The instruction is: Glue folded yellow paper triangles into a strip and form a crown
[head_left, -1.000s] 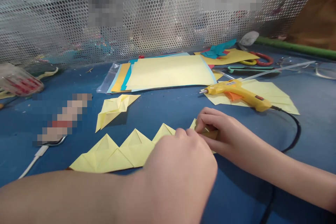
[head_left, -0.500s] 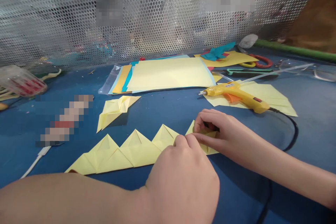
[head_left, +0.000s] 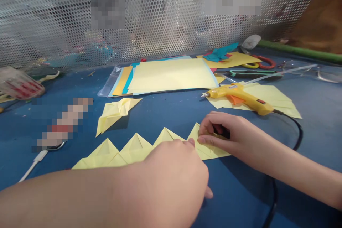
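Observation:
A strip of pale yellow folded paper (head_left: 135, 148) with a row of triangular points lies on the blue table. My left hand (head_left: 173, 171) is bent over the middle of the strip, its fingers curled down and largely hidden; one thumb tip pokes out below. At the right part of the strip, my right hand (head_left: 223, 128) is closed with thumb and forefinger pinching the paper. Something dark shows inside that palm, and I cannot make out what it is. A separate yellow folded piece (head_left: 114, 114) rests farther back to the left.
A yellow glue gun (head_left: 240, 98) lies on yellow paper (head_left: 283, 101) at the right, its black cord (head_left: 300, 133) trailing forward. Coloured paper sheets (head_left: 173, 74) are stacked at the back, before a perforated metal screen (head_left: 160, 35). Scissors (head_left: 265, 62) and a clear jar (head_left: 20, 83) lie farther off.
My left hand has shifted slightly left and forward over the strip, and its thumb now shows below. The right thumb and forefinger stay on the paper, now apart from the left hand.

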`<action>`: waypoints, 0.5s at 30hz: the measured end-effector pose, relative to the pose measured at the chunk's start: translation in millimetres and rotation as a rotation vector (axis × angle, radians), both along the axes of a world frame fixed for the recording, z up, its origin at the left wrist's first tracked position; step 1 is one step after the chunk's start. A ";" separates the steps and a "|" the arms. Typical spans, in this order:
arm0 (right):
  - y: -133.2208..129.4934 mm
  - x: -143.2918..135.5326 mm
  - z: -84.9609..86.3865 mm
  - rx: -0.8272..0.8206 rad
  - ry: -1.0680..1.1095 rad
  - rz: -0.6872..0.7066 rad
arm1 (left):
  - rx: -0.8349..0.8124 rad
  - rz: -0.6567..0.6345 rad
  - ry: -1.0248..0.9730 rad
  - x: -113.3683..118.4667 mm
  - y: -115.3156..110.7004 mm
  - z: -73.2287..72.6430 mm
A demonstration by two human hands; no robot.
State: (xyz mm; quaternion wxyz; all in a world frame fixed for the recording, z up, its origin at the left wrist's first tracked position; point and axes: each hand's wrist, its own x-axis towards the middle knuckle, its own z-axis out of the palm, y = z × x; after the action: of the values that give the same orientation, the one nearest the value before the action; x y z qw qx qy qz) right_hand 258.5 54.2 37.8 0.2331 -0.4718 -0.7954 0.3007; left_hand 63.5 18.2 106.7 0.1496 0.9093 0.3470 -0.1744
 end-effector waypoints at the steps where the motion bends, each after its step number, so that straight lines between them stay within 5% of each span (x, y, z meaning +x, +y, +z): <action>1: -0.2 0.9 0.3 -0.007 -0.007 0.003 | -0.013 0.000 0.040 -5.2 2.4 2.8; 6: 0.6 5.7 -0.5 -0.063 -0.019 0.015 | -0.135 0.064 0.145 -21.7 25.1 22.5; 9: 3.0 7.8 -1.1 -0.020 0.026 0.034 | -0.290 0.080 0.045 -27.5 44.8 31.3; 12: 4.0 10.0 2.9 0.032 0.012 0.098 | -0.168 0.156 -0.194 -44.1 65.8 39.0; 15: 2.3 12.5 8.7 0.025 -0.041 0.221 | 0.143 0.370 -0.114 -79.6 90.3 46.7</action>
State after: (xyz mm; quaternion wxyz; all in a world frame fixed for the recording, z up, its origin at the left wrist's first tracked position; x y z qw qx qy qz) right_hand 271.0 56.5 46.5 0.1879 -0.3842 -0.8510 0.3049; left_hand -16.1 108.5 153.5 0.1333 0.8467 0.5107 -0.0671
